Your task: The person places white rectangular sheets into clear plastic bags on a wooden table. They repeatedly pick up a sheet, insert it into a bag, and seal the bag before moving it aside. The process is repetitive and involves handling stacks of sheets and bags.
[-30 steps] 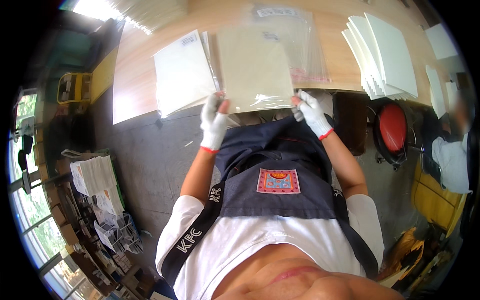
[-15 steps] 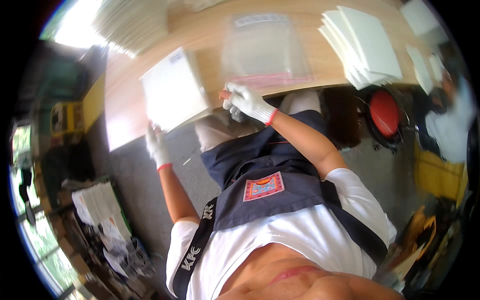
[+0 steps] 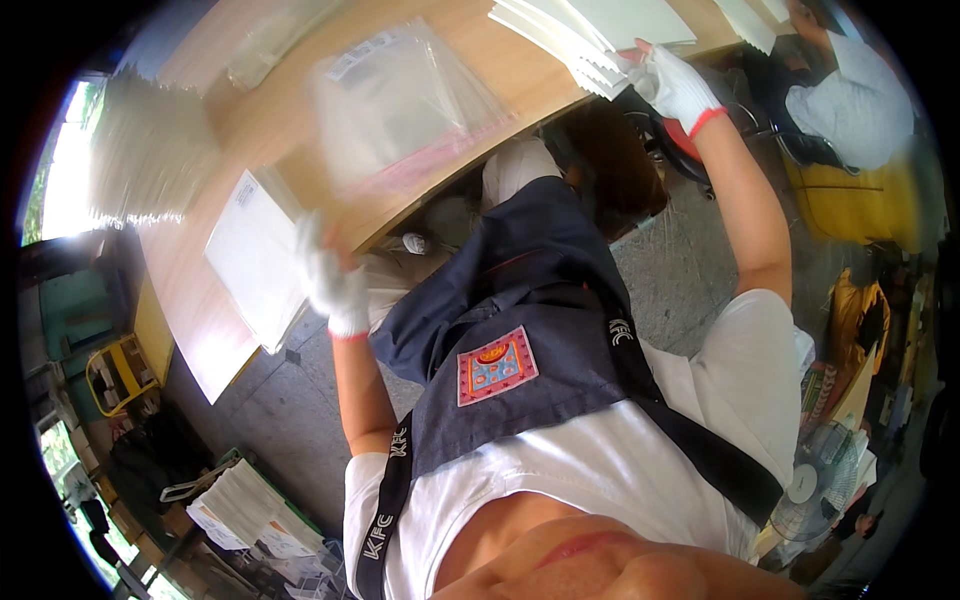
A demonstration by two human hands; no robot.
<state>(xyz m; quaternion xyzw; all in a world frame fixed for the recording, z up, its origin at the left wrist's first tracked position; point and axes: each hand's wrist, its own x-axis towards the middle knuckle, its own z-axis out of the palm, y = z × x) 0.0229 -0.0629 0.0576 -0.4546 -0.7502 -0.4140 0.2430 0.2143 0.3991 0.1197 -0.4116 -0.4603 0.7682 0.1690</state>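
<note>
To lift from the fanned white boards point(image 3: 645, 20) cleanly, it pays to part a single edge from the stepped layers, with the thumb on the top face and the other fingers beneath. A light pinch at the corner should do; a hard squeeze could crease it or drag a neighbour along. Lifting the near edge a little before drawing the board away would probably keep the fan in order, and a level carry would spare its corners.

The right hand point(image 3: 674, 86), in a white glove with a red cuff and bare fingertips, is at the near right corner of those boards, by the front edge of the desk point(image 3: 190, 310). Its fingers touch or nearly touch the stepped edge, a bare tip lying over it; whether they are clamped on one board, I cannot tell.

The left hand point(image 3: 331, 277) is too blurred to say whether its fingers are together or apart. It is just beside the right edge of the labelled white packs point(image 3: 250, 262), which lie at the front of the desk, and contact there is unclear. Between the hands, farther back on the desk, the clear plastic bags point(image 3: 395, 115) lie in a loose pile, apart from both.
</note>
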